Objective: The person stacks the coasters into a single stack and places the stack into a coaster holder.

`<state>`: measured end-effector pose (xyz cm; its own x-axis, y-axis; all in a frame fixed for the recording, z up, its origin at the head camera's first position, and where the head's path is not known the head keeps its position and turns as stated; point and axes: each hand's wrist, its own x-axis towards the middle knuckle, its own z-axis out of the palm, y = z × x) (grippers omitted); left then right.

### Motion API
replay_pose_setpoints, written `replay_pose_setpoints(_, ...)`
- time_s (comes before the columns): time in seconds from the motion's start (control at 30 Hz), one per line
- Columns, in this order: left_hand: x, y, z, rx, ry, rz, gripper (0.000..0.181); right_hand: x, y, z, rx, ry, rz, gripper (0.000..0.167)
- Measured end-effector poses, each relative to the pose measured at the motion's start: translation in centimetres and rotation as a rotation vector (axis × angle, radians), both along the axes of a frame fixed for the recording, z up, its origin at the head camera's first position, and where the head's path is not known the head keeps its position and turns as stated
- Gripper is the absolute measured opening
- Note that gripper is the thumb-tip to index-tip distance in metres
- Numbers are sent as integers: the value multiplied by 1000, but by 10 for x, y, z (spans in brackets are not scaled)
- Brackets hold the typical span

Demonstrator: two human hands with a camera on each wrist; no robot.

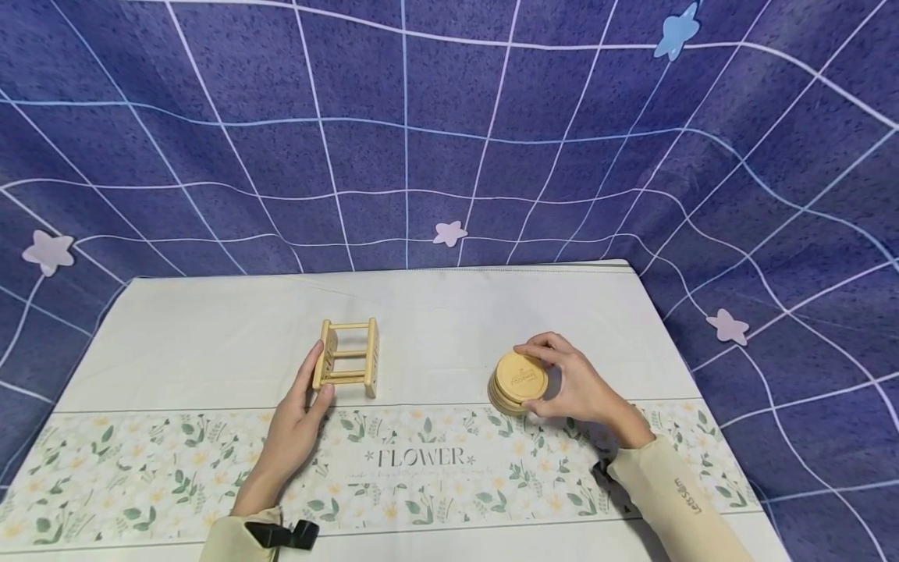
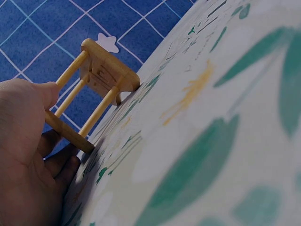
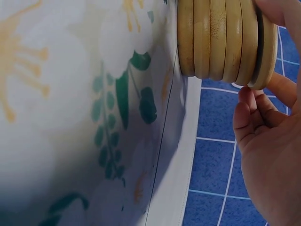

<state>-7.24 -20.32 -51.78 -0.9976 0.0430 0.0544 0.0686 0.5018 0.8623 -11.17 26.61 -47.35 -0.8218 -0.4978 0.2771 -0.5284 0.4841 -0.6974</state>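
Observation:
My left hand [image 1: 291, 429] grips the near-left side panel of a small light-wood coaster rack [image 1: 372, 359], which stands on the table. In the left wrist view the thumb lies on one side of that panel and the fingers curl behind the other; round rods join the rack's [image 2: 110, 66] two panels. Over to the right, my right hand [image 1: 576, 386] pinches the edge of the top round wooden coaster [image 1: 521, 376], which bears engraved markings. Below it is a stack of several matching coasters [image 3: 216, 42]. A dark gap separates the top coaster [image 3: 269, 52] from the stack in the right wrist view.
A white cloth with a floral band and the word FLOWER [image 1: 421, 457] covers the table [image 1: 211, 336]. Behind and along the sides hangs a blue gridded curtain [image 1: 365, 156] with star shapes. The rack and the stack stand well apart.

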Motion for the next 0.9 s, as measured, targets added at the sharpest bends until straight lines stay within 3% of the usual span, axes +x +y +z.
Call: replay_pose_setpoints(0.9,0,0,2,-3,5,-4,71,4,2,-3,21,-14,-6,84)
